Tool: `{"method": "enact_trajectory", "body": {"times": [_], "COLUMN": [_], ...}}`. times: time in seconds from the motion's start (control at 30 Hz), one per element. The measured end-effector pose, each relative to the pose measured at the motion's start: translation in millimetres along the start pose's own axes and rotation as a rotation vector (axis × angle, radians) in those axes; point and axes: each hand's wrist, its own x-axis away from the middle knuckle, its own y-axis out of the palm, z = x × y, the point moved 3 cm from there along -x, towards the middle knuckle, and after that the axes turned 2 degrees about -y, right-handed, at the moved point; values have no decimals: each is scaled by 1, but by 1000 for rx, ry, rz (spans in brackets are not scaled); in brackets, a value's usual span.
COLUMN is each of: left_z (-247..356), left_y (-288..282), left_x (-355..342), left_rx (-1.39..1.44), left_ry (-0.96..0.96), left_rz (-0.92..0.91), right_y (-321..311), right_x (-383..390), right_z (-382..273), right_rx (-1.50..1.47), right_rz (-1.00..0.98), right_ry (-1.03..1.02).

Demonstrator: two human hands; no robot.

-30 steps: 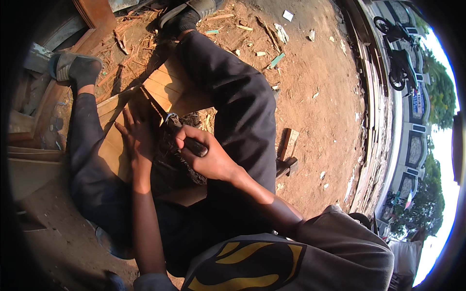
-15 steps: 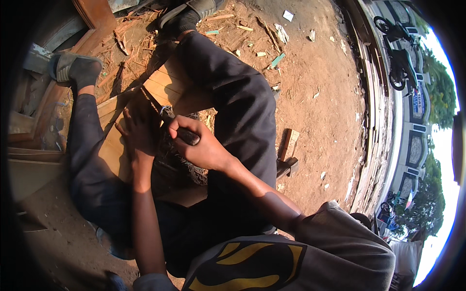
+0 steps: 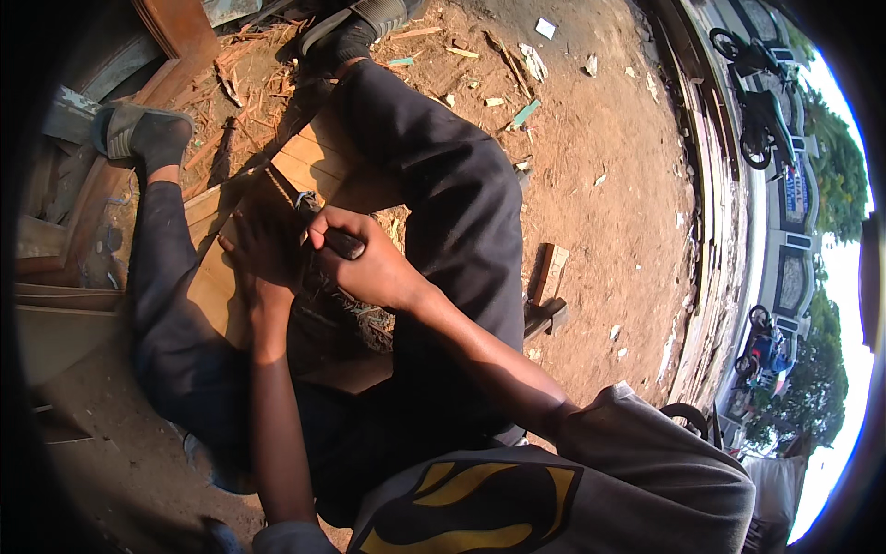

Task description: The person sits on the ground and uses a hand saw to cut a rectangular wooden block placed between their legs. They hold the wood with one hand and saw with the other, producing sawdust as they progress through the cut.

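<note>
My right hand (image 3: 365, 263) is closed around the dark, rounded handle (image 3: 345, 244) of a hand tool. A thin, bright, toothed-looking edge (image 3: 280, 186) runs from the tool toward the far left, over the wood between my legs. How much of the tool lies in shadow I cannot tell. Just left of it, my left hand (image 3: 263, 254) lies flat with its fingers spread on a pale wooden board (image 3: 214, 288). Another sunlit part of the wood (image 3: 309, 157) shows beyond my hands, next to my right leg.
Wood chips and splinters (image 3: 254, 129) litter the ground around my feet. To my right lie a small wooden block (image 3: 552, 272) and a darker wooden piece (image 3: 546, 319). Stacked long planks (image 3: 715, 231) line the right side. Wooden frames (image 3: 88, 217) stand at the left. Motorbikes (image 3: 757, 115) are beyond.
My right hand has shifted a little forward and left with the tool. My left hand stays in place. A motorbike has come further into view at the far right.
</note>
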Motion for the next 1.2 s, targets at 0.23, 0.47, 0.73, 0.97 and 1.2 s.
{"method": "enact_trajectory", "body": {"times": [0.23, 0.47, 0.73, 0.97, 1.2], "left_z": [-5, -1, -8, -6, -7], "left_y": [15, 12, 14, 20, 8], "left_x": [-5, 1, -3, -5, -1], "left_rx": [-222, -15, -275, 67, -297], "left_ry": [-40, 9, 13, -6, 10], "left_rz": [40, 120, -26, 157, -46], "right_y": [-16, 2, -4, 10, -5], "right_x": [86, -3, 81, 8, 80], "right_z": [-15, 8, -10, 6, -8], "right_rx": [-18, -30, 103, 90, 46], "right_rz": [-33, 7, -72, -63, -60], "right_ry": [98, -14, 56, -47, 39]}}
